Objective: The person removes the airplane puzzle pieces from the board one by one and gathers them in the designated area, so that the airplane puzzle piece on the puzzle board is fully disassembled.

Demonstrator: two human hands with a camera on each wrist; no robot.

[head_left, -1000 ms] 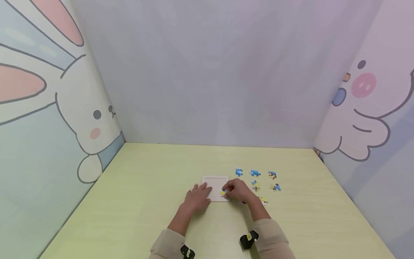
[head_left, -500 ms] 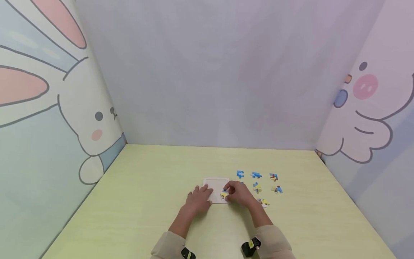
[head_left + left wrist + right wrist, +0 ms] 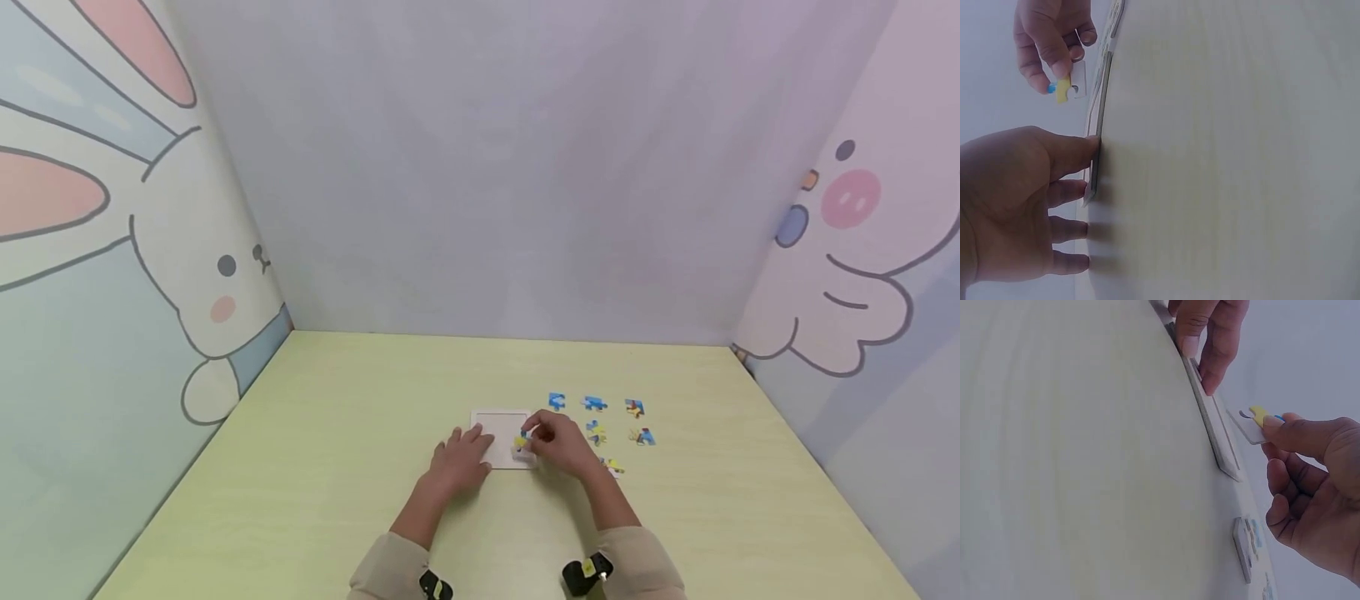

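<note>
A white, flat puzzle tray [image 3: 501, 450] with a raised rim lies on the table. My left hand [image 3: 459, 462] rests on its left side, fingers spread and straight, with the thumb [image 3: 1075, 153] at the front rim in the left wrist view. My right hand [image 3: 558, 442] pinches a jigsaw piece [image 3: 521, 442] between thumb and fingers over the tray's right part. That piece [image 3: 1254, 425] is white, yellow and blue, and is held tilted above the tray in the right wrist view. The other right fingers are curled in.
Several loose jigsaw pieces lie in rows right of the tray, among them a blue corner piece [image 3: 557, 402], a red-and-blue piece [image 3: 634, 407] and a yellow piece [image 3: 596, 432]. Some are partly hidden by the right hand. Cloth walls [image 3: 480, 208] bound the table.
The right hand has raised the jigsaw piece from low at the tray's lower right and tilted it up. The left hand keeps its place on the tray.
</note>
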